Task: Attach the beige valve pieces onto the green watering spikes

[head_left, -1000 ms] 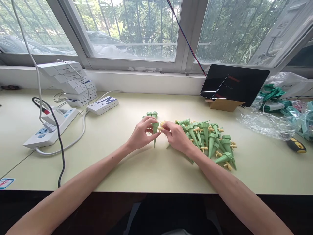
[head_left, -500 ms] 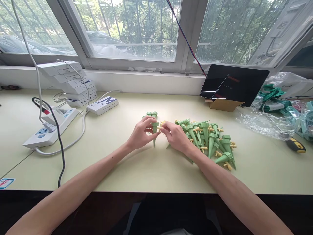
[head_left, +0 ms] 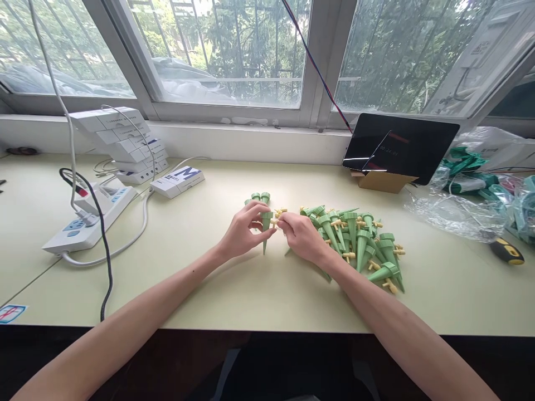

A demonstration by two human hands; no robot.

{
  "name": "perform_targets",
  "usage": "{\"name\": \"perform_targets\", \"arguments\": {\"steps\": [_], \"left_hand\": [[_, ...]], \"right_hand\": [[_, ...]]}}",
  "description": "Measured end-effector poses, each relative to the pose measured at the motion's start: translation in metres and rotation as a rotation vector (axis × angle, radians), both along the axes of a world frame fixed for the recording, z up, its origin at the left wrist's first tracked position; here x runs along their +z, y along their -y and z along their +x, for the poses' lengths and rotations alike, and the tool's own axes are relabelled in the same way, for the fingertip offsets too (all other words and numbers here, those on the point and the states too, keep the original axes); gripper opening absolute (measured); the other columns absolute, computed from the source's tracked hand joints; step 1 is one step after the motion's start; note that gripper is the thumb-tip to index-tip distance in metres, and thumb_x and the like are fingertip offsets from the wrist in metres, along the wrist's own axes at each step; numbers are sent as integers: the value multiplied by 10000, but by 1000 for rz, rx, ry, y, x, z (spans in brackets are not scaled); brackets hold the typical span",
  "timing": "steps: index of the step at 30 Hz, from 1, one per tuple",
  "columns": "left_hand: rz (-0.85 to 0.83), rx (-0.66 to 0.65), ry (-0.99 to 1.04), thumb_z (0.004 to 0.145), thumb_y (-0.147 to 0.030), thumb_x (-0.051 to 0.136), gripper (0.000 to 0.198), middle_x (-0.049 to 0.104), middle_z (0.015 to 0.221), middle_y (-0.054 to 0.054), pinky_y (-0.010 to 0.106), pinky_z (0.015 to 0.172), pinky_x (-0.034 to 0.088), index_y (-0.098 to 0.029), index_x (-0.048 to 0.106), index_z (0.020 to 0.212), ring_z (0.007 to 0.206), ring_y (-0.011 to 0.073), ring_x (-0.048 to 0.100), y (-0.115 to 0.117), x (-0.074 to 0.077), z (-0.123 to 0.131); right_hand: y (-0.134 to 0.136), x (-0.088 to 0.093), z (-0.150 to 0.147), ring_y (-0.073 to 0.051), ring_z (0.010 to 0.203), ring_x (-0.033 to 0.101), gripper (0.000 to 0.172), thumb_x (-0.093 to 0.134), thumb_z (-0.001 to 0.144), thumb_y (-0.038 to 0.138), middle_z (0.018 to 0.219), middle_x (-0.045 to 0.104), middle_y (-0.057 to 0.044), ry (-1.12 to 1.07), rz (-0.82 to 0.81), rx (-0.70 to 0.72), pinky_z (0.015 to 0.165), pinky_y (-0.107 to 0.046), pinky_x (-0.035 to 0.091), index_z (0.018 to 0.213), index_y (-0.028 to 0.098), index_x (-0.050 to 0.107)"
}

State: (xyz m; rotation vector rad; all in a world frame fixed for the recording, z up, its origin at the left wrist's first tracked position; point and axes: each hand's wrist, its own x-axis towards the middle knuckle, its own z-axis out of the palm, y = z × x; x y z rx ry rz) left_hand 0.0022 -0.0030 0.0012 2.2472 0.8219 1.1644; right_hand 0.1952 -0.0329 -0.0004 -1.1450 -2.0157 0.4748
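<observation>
One green watering spike (head_left: 266,233) gripped in my left hand (head_left: 241,238).
My right hand (head_left: 301,238) pinches its yellow valve (head_left: 275,221); two spikes (head_left: 259,196) lie behind, a pile (head_left: 363,245) beyond counting at right.

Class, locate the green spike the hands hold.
Head view: the green spike is upright at centre, pinched between left hand and right hand, left of the spike pile.

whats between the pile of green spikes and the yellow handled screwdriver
Just bare table from pile to screwdriver, head view; the clear plastic bag lies further back.
</observation>
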Motion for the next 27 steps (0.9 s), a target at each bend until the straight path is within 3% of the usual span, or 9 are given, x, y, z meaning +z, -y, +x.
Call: {"name": "perform_targets", "arguments": {"steps": [8,14,27], "left_hand": [[5,6,-2,833,-307,716,279,559,1095,57,306,694,649,-209,613,1073,766,114,632,-1,-1,0],[-8,35,-1,833,-319,717,275,553,1095,54,309,711,647,-208,617,1064,776,116,643,-1,1,0],[11,21,-30,834,-311,716,279,558,1088,55,310,698,649,-213,608,1073,771,116,628,1,1,0]], "right_hand": [[1,1,-1,-135,618,446,288,380,1012,230,701,524,3,7,-32,-9,617,-258,337,728,212,424],[1,-1,-1,-170,801,567,55,503,974,240,899,632,-46,-94,0,7,687,-273,419,950,202,536],[-1,0,1,-153,674,478,169,455,992,235,798,578,-19,9,4,-13,673,-272,388,828,211,487]]}}
